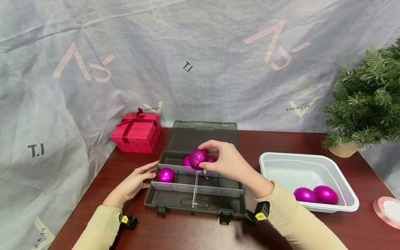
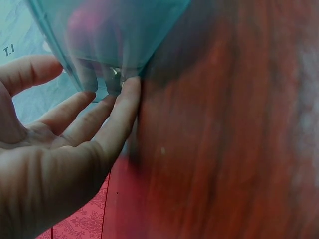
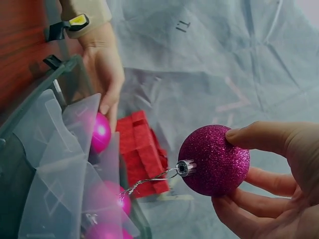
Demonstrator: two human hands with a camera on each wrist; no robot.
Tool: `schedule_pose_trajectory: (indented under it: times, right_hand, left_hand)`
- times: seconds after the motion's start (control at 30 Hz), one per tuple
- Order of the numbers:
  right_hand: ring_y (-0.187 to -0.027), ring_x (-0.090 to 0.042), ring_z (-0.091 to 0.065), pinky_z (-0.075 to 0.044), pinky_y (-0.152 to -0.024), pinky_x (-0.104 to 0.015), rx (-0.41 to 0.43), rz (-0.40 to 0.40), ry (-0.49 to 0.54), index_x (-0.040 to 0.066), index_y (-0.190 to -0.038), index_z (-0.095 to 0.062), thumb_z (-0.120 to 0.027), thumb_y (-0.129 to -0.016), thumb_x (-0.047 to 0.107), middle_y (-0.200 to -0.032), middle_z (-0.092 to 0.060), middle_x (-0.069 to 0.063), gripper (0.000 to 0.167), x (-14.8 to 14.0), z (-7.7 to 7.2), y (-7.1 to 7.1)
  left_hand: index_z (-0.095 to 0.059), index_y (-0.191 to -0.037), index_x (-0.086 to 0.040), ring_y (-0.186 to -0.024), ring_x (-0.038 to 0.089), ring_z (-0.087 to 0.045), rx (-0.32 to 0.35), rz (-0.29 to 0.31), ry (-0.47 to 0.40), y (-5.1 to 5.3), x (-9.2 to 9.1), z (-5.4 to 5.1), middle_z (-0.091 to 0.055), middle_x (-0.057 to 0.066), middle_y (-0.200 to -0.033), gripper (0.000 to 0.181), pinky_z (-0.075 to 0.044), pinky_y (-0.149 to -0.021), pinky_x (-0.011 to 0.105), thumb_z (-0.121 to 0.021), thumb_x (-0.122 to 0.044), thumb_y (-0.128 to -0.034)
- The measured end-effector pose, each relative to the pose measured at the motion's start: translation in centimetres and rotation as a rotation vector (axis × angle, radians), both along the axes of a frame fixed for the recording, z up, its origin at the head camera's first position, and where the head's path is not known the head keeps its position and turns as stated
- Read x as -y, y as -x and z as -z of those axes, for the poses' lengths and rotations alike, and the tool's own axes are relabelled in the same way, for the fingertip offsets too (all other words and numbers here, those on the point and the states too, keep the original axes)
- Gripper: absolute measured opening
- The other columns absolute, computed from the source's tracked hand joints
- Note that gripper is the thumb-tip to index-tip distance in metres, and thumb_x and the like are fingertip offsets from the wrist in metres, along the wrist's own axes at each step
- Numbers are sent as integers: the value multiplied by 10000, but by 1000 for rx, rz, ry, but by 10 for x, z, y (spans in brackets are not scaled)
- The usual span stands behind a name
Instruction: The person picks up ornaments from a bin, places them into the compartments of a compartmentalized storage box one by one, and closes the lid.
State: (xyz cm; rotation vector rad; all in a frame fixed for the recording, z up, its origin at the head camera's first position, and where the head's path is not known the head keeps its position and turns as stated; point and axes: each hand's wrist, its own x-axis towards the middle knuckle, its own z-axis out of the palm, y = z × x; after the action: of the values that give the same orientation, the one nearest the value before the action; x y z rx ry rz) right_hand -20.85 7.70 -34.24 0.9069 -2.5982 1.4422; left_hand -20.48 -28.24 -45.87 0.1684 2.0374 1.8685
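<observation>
A glittery magenta Christmas bauble (image 3: 213,160) hangs above the divided plastic box (image 1: 170,198), pinched between the thumb and fingers of my right hand (image 1: 229,161). Its silver cap and twisted string show in the right wrist view. My left hand (image 1: 134,184) touches the box's left side with fairly straight fingers. A shiny magenta bauble (image 1: 166,175) lies in the middle row's left compartment. In the back row more baubles (image 3: 117,199) are partly hidden by the right hand and the held bauble. The box's lid (image 1: 203,133) is folded back.
Right of the box stands a white plastic tub (image 1: 281,166) holding two magenta baubles (image 1: 325,194). A red gift box (image 1: 137,133) sits back left. A potted artificial fir (image 1: 368,97) and a pink ribbon roll (image 1: 379,208) are at the right. Grey cloth hangs behind the table.
</observation>
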Motion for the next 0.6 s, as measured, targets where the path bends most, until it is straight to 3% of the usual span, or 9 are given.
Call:
schedule_pose_trajectory:
  times: [0.23,0.6]
  right_hand:
    - [-1022,-201,-691,-566,-863,-356,36,-69,-25,82,-1165,-718,-870,-800,91,-1079,-729,-33,396,23,16,10]
    - [-937,-169,-680,-561,-775,-294,73,-88,-91,90,-1124,-704,-879,-793,102,-1012,-724,-34,375,46,48,17]
  left_hand:
    - [-257,-1606,-11,-1403,358,-345,2,-2,-5,0,0,0,-238,266,-1630,662,-468,-1007,533,-539,-91,-1013]
    - [-263,-1607,-18,-1379,317,-383,4,-2,1,0,-1,0,-249,256,-1629,656,-465,-1011,536,-543,-95,-1018]
